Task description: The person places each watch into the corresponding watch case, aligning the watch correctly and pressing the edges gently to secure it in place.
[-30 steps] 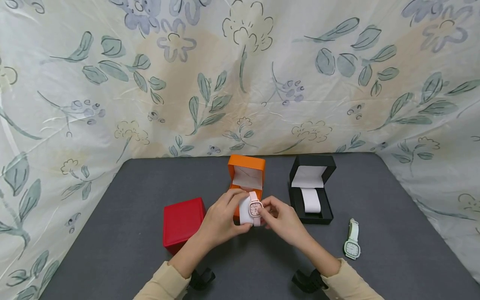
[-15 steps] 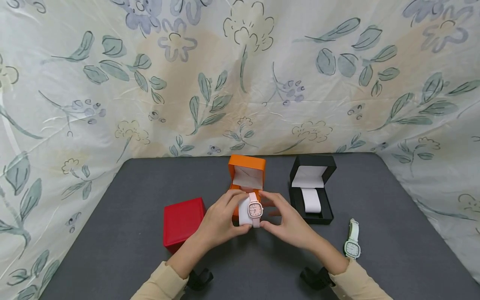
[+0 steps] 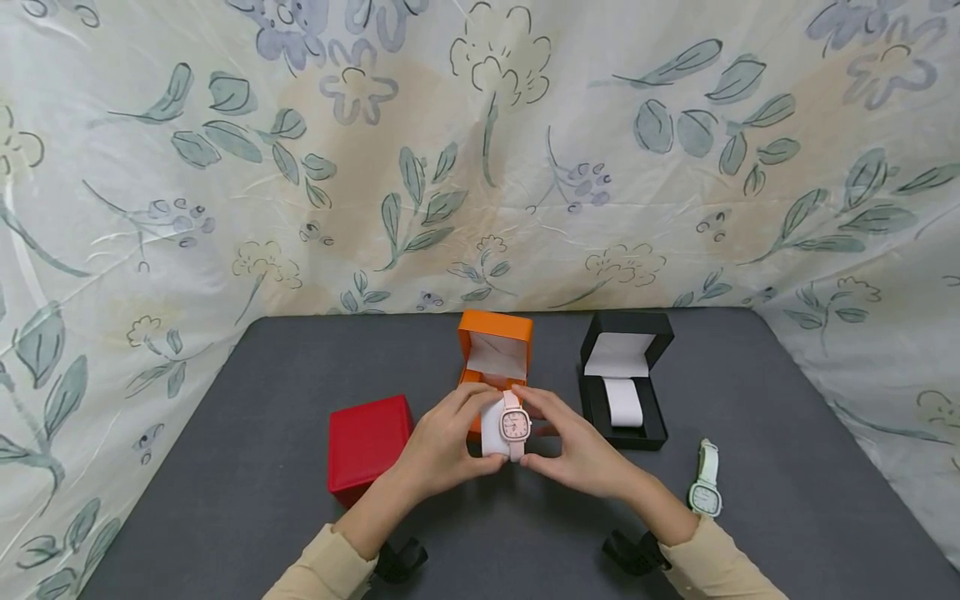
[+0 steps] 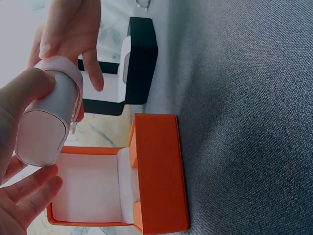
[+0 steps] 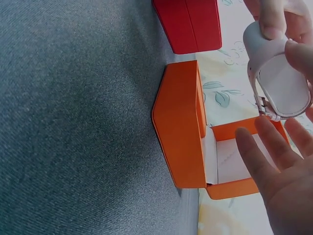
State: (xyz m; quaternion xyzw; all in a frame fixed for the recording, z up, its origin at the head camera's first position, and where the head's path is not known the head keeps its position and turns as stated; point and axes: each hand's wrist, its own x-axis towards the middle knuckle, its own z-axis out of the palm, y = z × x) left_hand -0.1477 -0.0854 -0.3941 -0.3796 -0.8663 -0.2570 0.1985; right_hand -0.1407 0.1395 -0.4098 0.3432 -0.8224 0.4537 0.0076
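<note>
A pink wristwatch [image 3: 515, 425] is wrapped around a white watch cushion [image 3: 492, 430], held up in front of the open orange watch box [image 3: 496, 327]. My left hand [image 3: 444, 435] grips the cushion's left part, thumb below and fingers above. From the other side my right hand [image 3: 579, 447] holds the watch by its strap at the cushion's right end, thumb at the lower edge. In the right wrist view, the metal buckle [image 5: 266, 107] lies behind the cushion, close to my right fingertips. The dial is hidden in both wrist views.
A closed red box [image 3: 367, 443] stands left of my left forearm. At the right is an open black watch box [image 3: 660, 408] with a white cushion [image 3: 623, 402] inside. A pale green watch [image 3: 705, 487] lies near my right forearm. Floral cloth [image 3: 480, 167] hangs behind the grey table [image 3: 480, 542].
My right hand has gone from pinching beside the watch dial to spreading its thumb and fingers over the lower and upper edges. Watch and cushion have shifted slightly right.
</note>
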